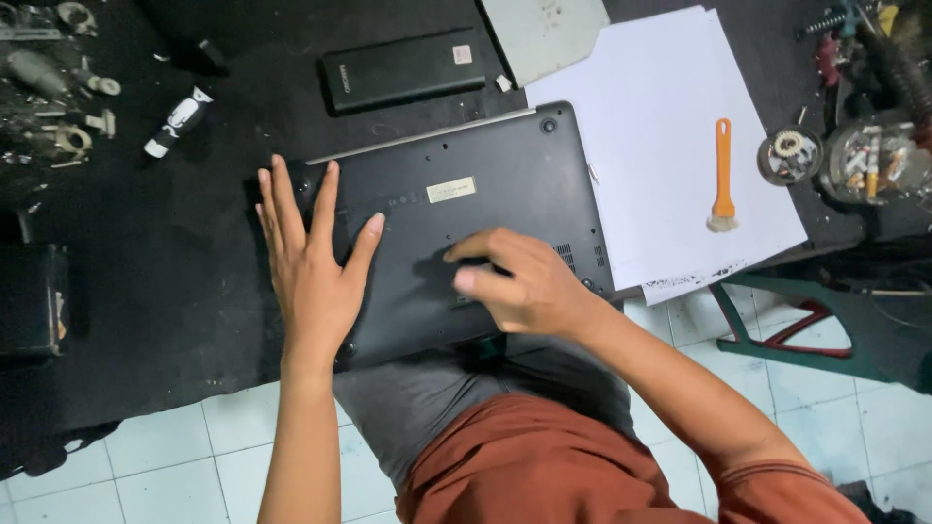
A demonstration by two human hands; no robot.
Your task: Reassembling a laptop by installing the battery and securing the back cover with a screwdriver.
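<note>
A black laptop [485, 189] lies upside down on the dark bench, its bottom cover with a pale sticker facing up. My left hand [313, 262] rests flat on the laptop's left part, fingers spread, holding nothing. My right hand [519, 281] presses down on the cover near its front right, fingers curled and slightly blurred; I cannot see anything held in it.
A long black battery pack [403, 68] lies behind the laptop. White paper sheets [670, 116] at the right carry an orange-handled brush [722, 175]. Small metal parts [58, 87] crowd the far left, round containers [864, 160] the far right. A white-tiled floor [194, 456] shows below the bench edge.
</note>
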